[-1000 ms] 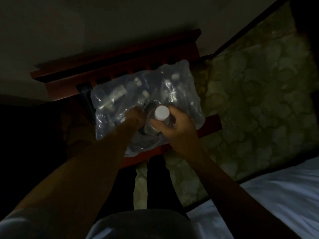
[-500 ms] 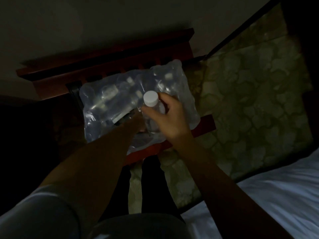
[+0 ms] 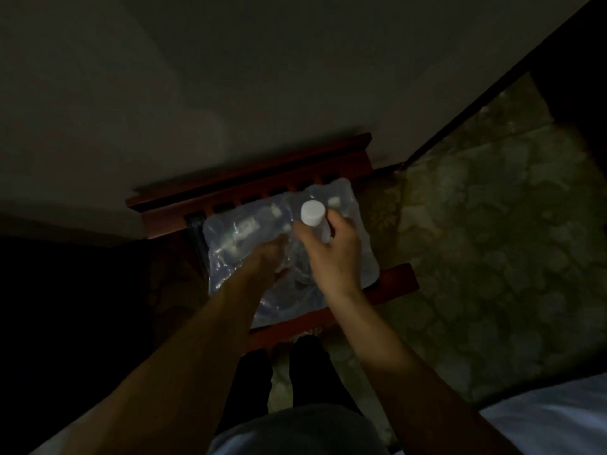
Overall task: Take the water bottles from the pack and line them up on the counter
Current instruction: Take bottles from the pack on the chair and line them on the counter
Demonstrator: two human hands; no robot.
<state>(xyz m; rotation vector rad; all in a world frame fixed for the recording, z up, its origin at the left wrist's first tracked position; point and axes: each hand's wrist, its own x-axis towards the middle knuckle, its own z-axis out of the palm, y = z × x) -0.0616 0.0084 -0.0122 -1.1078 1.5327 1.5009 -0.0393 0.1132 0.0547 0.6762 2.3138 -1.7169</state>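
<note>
Raised since earlier: the bottle point(image 3: 314, 218), now clear above the pack point(image 3: 345, 254). Left hand point(image 3: 272, 257) is buried in the plastic wrap, grip state indeterminable. Right hand point(image 3: 331, 254) grips the bottle over the pack's right half, on a red wooden stand point(image 3: 394, 284).

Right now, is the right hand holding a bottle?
Yes, the right hand grips a white-capped water bottle above the plastic-wrapped pack.

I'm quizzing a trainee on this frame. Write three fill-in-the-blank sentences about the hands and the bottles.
1. The right hand grips a bottle with a ____ cap.
2. The left hand rests on the ____ pack.
3. The pack sits on a reddish ____ stand.

Missing words: white; plastic-wrapped; wooden
</note>
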